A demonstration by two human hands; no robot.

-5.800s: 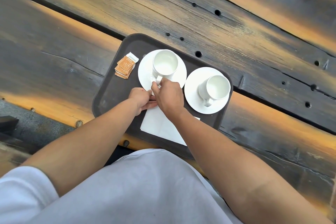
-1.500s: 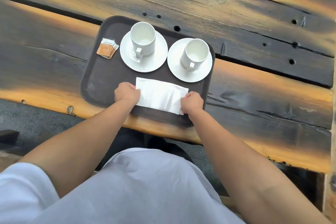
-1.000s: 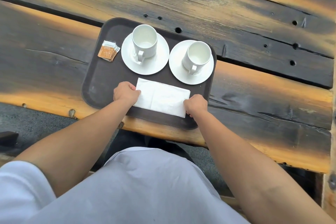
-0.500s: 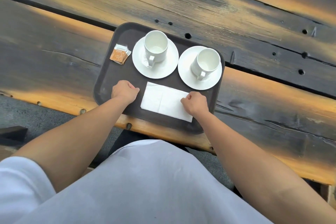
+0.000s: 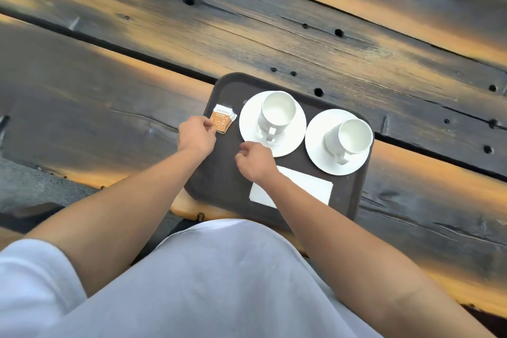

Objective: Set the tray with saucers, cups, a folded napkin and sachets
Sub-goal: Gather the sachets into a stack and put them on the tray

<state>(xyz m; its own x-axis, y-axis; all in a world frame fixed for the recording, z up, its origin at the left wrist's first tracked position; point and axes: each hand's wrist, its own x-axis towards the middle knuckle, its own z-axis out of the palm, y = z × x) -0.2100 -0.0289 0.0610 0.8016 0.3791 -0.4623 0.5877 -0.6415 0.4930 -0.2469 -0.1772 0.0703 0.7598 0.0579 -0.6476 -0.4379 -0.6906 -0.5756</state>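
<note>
A dark brown tray [image 5: 219,181] lies on the wooden table. On it stand two white cups, the left cup [image 5: 278,112] on its saucer [image 5: 247,125] and the right cup [image 5: 354,136] on its saucer [image 5: 318,152]. A small stack of orange and white sachets [image 5: 223,120] sits at the tray's far left corner. My left hand [image 5: 196,135] pinches the stack's near left corner. The folded white napkin [image 5: 307,186] lies near the front edge, partly under my right forearm. My right hand [image 5: 255,161] hovers by the left saucer's near rim, fingers curled, holding nothing.
The table [image 5: 109,107] is made of dark weathered planks with gaps and holes. The tray overhangs the table's front edge close to my body. My white shirt [image 5: 219,282] fills the bottom of the view.
Both hands left the napkin. My left hand moved up to the sachets, and my right hand moved left to the left saucer's rim. The view shifted.
</note>
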